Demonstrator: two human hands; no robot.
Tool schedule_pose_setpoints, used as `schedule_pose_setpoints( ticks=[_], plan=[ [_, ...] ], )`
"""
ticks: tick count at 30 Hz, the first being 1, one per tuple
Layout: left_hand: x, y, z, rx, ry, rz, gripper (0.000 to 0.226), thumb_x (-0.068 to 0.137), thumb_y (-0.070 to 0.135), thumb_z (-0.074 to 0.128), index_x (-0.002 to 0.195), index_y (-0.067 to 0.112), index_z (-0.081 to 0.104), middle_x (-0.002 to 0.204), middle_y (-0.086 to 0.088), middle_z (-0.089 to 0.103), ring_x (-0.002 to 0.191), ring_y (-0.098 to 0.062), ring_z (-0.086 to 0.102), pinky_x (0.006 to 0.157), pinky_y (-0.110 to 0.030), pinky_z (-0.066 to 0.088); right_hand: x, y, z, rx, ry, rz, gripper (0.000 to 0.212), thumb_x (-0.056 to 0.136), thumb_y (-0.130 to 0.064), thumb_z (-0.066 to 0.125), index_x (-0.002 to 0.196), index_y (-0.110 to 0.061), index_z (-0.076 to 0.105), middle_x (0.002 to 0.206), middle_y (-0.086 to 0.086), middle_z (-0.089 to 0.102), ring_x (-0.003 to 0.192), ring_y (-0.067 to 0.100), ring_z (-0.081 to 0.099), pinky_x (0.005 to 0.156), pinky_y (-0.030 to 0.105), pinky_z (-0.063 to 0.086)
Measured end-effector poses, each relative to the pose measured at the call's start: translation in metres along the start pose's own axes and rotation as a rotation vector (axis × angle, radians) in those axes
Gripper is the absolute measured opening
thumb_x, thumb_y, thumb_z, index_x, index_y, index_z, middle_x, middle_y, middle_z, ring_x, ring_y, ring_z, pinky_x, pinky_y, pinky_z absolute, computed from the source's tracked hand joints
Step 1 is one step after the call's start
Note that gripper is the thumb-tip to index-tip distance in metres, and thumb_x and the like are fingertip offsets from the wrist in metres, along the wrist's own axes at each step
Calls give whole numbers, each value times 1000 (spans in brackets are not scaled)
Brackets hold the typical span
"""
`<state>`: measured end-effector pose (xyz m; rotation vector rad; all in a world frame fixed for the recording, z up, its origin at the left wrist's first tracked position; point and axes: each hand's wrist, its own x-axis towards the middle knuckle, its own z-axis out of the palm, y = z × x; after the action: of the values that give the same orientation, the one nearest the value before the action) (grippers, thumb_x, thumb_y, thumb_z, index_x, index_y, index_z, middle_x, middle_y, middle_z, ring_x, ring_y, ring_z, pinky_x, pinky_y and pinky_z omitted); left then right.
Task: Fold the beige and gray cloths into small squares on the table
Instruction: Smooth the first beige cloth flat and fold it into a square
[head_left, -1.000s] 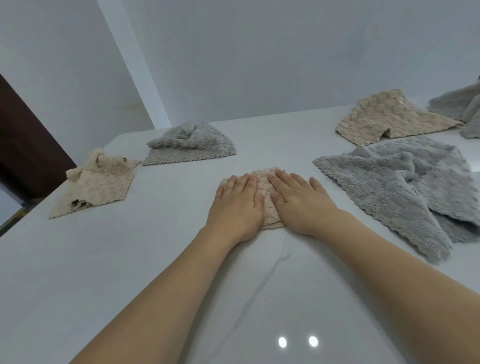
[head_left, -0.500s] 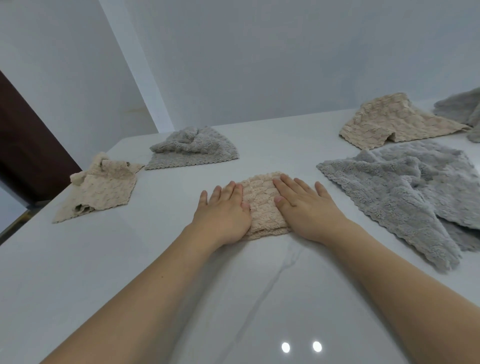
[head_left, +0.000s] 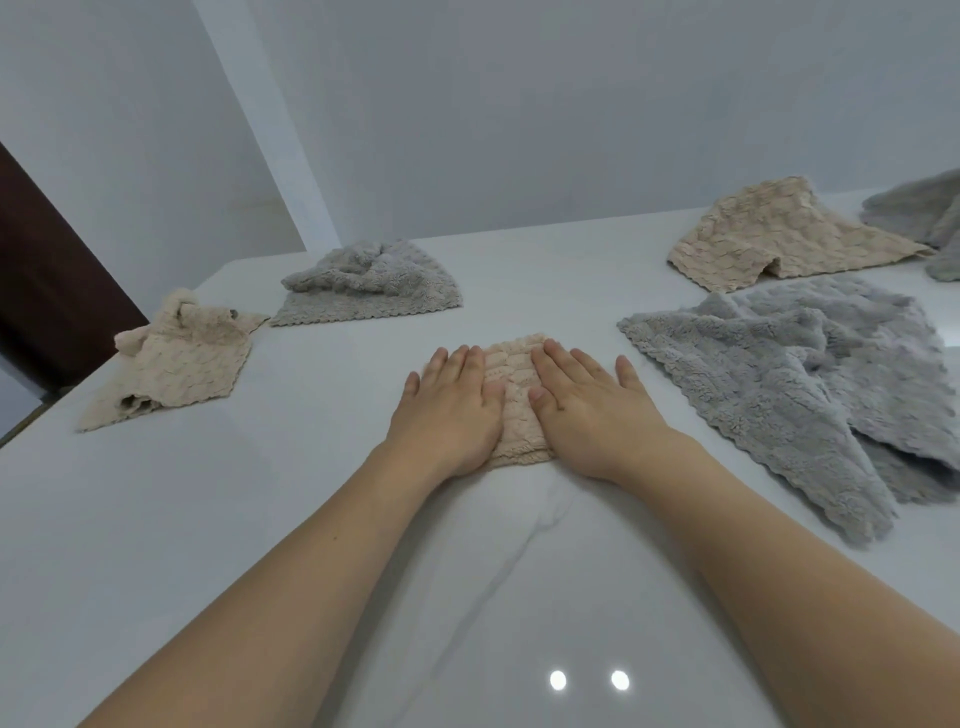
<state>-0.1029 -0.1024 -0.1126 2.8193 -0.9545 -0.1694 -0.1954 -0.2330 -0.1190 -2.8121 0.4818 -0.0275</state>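
A small folded beige cloth (head_left: 517, 400) lies in the middle of the white table (head_left: 260, 519). My left hand (head_left: 451, 410) lies flat on its left side with straight fingers. My right hand (head_left: 587, 410) presses flat on its right side. Only a narrow strip of the cloth shows between them. A large unfolded gray cloth (head_left: 810, 384) is spread just to the right of my right hand.
A crumpled beige cloth (head_left: 176, 364) and a bunched gray cloth (head_left: 369, 286) lie at the left. Another beige cloth (head_left: 774, 236) and a gray cloth (head_left: 924, 213) lie at the far right. A dark door (head_left: 41, 280) stands beyond the table's left edge.
My left hand slid out to the left of the folded cloth, then back onto it. Both hands now press it flat side by side.
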Motion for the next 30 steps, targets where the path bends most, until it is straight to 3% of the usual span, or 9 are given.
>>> schedule_pose_setpoints(
  ticks=[8, 12, 15, 18, 20, 25, 30],
  plan=[
    [-2, -25, 1, -97, 21, -130, 58, 102, 38, 16, 156, 17, 8, 164, 2, 3, 150, -12, -1, 121, -40, -4, -5, 12, -6, 18, -45, 52, 56, 102, -43, 8, 154, -26, -1, 161, -14, -4, 148, 16, -8, 116, 55, -11],
    [1, -23, -6, -286, 90, -207, 55, 97, 27, 27, 149, 7, 26, 159, -11, 20, 147, -24, 15, 120, -45, 10, -5, 13, -10, 425, 225, 28, 48, 104, -34, 23, 151, -24, 24, 158, -9, 21, 147, 11, 10, 120, 44, -2],
    [-2, -8, -20, -354, 116, -130, 57, 100, 22, 28, 155, 15, 14, 164, -1, 5, 150, -14, 2, 121, -36, 2, 2, 13, -13, 484, 395, -112, 45, 104, -25, 32, 149, -19, 33, 157, -3, 28, 145, 12, 20, 120, 32, 12],
    [-3, 14, -13, -150, 125, 18, 54, 104, 32, 23, 155, 18, 13, 164, 1, 5, 150, -15, 0, 121, -39, -2, 9, 13, -7, 218, 186, -131, 49, 104, -34, 25, 152, -24, 24, 160, -5, 17, 147, 15, 13, 120, 38, 8],
    [-1, 16, 0, -48, 69, 13, 56, 104, 40, 18, 156, 19, 10, 164, 2, 5, 150, -17, -1, 121, -43, -1, 11, 15, -3, 76, 75, -94, 51, 104, -38, 19, 153, -27, 18, 161, -9, 12, 148, 14, 10, 120, 40, 3],
    [2, 5, 5, -47, 38, -10, 57, 103, 43, 17, 156, 23, 8, 164, 3, 1, 150, -17, -3, 121, -43, -1, 11, 14, -2, 14, 74, -33, 54, 103, -40, 16, 154, -23, 13, 161, -6, 10, 148, 14, 6, 120, 41, 0],
    [-4, -17, 3, -62, 44, -184, 58, 102, 45, 15, 156, 26, 3, 164, 3, 1, 150, -16, -2, 120, -46, -5, 9, 13, -1, 8, 62, 38, 57, 102, -41, 14, 155, -18, 9, 162, -4, 7, 149, 15, 2, 120, 42, -2]
  ],
)
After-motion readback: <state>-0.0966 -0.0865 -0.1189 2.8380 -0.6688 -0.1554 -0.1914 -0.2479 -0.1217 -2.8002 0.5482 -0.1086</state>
